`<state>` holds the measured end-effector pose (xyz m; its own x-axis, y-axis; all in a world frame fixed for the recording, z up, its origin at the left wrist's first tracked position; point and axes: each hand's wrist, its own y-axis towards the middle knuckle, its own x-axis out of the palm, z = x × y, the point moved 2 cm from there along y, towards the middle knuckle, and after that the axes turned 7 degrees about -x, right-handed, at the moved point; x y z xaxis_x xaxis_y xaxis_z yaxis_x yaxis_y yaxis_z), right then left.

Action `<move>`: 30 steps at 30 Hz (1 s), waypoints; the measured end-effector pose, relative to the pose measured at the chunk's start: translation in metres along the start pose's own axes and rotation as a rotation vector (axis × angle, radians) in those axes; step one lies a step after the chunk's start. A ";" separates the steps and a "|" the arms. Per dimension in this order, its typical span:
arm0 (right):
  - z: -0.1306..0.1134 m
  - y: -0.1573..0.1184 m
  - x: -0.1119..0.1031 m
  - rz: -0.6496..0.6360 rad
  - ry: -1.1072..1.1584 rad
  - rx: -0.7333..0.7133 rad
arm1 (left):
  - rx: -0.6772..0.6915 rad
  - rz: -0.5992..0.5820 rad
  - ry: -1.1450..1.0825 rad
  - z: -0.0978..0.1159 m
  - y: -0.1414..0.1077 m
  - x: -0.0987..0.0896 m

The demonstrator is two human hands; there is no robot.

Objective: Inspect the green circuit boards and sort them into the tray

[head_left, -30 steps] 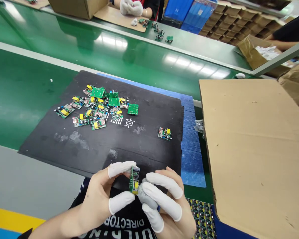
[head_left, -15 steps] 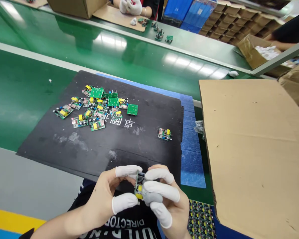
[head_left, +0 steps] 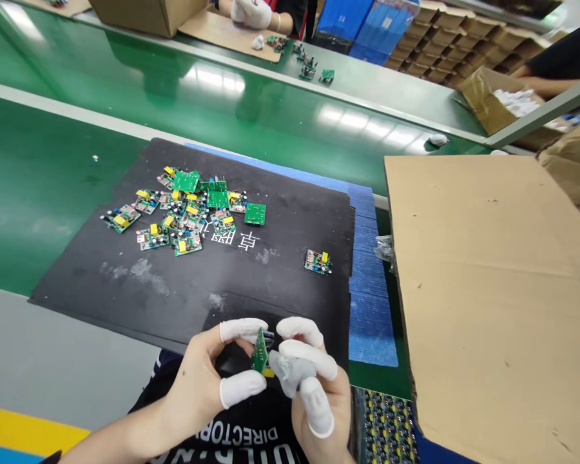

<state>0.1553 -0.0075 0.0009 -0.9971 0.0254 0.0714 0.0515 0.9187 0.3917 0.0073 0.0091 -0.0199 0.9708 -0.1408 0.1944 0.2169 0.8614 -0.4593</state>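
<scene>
Between the white-covered thumb and forefinger of my left hand (head_left: 222,370) is a small green circuit board (head_left: 260,353), on edge, its soldered side partly facing me. A dark part and a bit of yellow show on its far side. My right hand (head_left: 314,386), also in white finger covers, pinches a soft grey putty-like lump (head_left: 290,372) just right of the board. Whether lump and board touch is hard to tell. Beyond my hands a pile of circuit boards (head_left: 188,209) lies on a black mat (head_left: 251,283), and a single board (head_left: 318,261) sits apart at its right.
A large cardboard sheet (head_left: 493,290) stands at the right, above a tray of packed boards (head_left: 390,425). Behind the mat runs a green conveyor (head_left: 280,116) carrying a small white lump (head_left: 437,140). Across it are a co-worker's gloved hands (head_left: 252,13) and a cardboard box (head_left: 135,14).
The board has turned, showing more of its green soldered face. My right fingers and the grey lump have shifted and re-angled beside it. On the conveyor, the white lump has moved left.
</scene>
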 end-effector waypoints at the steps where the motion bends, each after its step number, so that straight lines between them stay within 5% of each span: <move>1: 0.002 -0.001 0.001 0.001 -0.007 -0.002 | -0.003 -0.003 -0.013 0.000 0.000 0.000; 14: 0.004 -0.012 -0.007 -0.080 -0.303 -0.252 | -0.062 -0.087 0.103 -0.002 0.000 0.000; 22: 0.009 -0.016 -0.010 -0.049 -0.282 -0.103 | -0.068 -0.245 0.212 -0.007 -0.003 -0.011; 30: 0.009 -0.012 -0.015 -0.064 -0.280 -0.014 | -0.041 -0.253 0.112 -0.009 -0.001 -0.011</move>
<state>0.1687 -0.0153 -0.0127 -0.9749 0.0769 -0.2090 -0.0135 0.9163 0.4002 -0.0029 0.0052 -0.0290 0.8902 -0.4036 0.2114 0.4553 0.7719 -0.4437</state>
